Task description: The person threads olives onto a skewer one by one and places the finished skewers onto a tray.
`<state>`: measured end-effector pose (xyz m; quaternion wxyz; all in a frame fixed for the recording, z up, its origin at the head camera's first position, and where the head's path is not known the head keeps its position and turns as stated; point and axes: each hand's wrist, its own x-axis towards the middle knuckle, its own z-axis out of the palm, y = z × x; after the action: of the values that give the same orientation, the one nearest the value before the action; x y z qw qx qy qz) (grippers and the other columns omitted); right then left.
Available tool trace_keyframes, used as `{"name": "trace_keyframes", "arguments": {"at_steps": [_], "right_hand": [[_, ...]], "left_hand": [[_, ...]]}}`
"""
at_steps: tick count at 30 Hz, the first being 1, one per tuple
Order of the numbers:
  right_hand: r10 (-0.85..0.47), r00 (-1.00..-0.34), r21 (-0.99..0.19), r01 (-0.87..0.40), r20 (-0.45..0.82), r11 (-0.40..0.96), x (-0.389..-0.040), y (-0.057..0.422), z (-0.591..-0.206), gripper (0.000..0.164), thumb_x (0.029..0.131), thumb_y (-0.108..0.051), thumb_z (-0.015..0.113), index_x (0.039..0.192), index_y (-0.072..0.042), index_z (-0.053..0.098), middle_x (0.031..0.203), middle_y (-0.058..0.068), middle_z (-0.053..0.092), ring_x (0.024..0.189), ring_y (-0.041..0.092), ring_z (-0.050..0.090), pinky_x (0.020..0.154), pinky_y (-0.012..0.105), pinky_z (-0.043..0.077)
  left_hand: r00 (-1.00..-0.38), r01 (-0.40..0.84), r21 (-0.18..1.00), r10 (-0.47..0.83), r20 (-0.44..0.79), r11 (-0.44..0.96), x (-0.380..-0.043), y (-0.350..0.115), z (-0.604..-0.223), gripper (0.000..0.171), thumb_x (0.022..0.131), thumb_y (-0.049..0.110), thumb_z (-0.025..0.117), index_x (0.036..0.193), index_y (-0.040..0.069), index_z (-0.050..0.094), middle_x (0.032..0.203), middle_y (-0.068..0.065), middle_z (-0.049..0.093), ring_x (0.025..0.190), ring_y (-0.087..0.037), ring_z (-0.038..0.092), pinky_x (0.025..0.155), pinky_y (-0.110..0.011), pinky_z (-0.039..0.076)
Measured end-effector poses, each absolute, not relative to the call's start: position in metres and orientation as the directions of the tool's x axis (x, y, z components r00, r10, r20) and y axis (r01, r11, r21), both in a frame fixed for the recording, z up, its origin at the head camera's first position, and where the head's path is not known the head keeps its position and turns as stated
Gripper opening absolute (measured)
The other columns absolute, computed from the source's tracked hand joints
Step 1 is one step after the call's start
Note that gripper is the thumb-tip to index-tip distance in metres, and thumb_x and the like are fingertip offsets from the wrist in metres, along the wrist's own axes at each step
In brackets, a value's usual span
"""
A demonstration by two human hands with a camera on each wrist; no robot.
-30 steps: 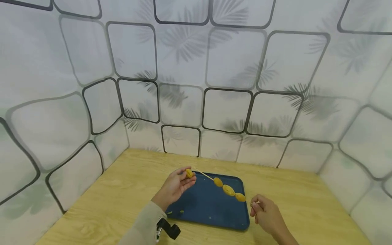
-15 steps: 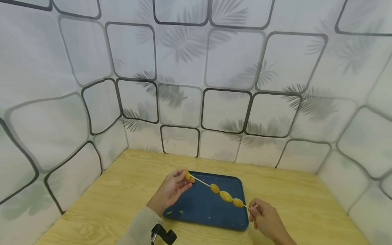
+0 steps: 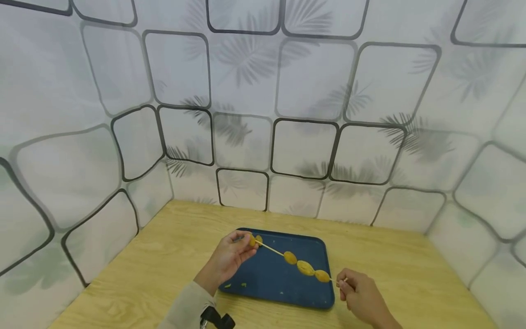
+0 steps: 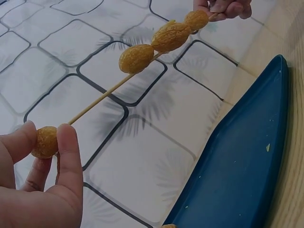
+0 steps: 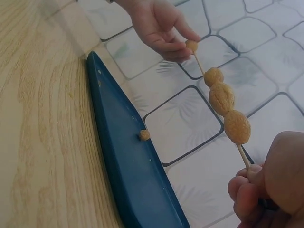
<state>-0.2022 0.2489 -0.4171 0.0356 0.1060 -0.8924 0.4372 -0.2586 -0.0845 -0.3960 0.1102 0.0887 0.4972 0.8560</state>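
My left hand (image 3: 223,261) pinches a golden-brown, wrinkled fried ball (image 4: 45,142) between thumb and fingers. One end of a thin wooden skewer (image 4: 97,100) meets this ball at the fingertips; whether it has pierced the ball I cannot tell. Three similar balls are threaded on the skewer: one nearer the left hand (image 3: 290,257), a middle one (image 3: 305,267) and one nearer the right (image 5: 237,127). At the skewer's other end, my right hand (image 3: 362,292) grips the bare wood with curled fingers. The skewer slants down toward the right hand, above a blue tray (image 3: 279,285).
Another fried ball (image 5: 144,135) lies on the tray near its far side. Small pale crumbs (image 3: 244,284) dot the tray. Beneath it is a light wooden table (image 3: 135,274), with a patterned curtain (image 3: 242,141) behind and at both sides.
The skewer's free end has come down from beyond the left hand to the pinched ball. Both hands have lowered slightly, the left one also shifting a little to the left.
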Motion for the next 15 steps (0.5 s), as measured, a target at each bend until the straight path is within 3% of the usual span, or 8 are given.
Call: {"name": "trace_keyframes", "arguments": {"at_steps": [7,15], "right_hand": [[-0.122,-0.961,-0.673,-0.262,0.248,0.692,-0.204,0.243,-0.414,0.023,0.093,0.004,0.058,0.076,-0.012,0.061,0.057,-0.004,0.052,0.043,0.006,0.039,0.043,0.022,0.037],[-0.089,-0.935,-0.654,-0.305,0.342,0.692,-0.204,0.231,-0.412,0.03,0.089,0.009,0.061,0.07,-0.014,0.058,0.057,-0.01,0.046,0.047,0.006,0.039,0.045,0.022,0.035]], "left_hand": [[-0.966,-0.098,0.9,0.259,0.017,-0.425,-0.254,-0.082,-0.395,0.007,0.1,0.01,0.056,0.095,0.014,0.061,0.091,-0.001,0.061,0.078,-0.012,0.066,0.066,-0.025,0.055],[-0.966,-0.089,0.936,0.257,0.002,-0.341,-0.249,-0.081,-0.395,0.007,0.096,0.015,0.064,0.088,0.015,0.066,0.089,-0.001,0.061,0.077,-0.012,0.064,0.062,-0.026,0.054]]}}
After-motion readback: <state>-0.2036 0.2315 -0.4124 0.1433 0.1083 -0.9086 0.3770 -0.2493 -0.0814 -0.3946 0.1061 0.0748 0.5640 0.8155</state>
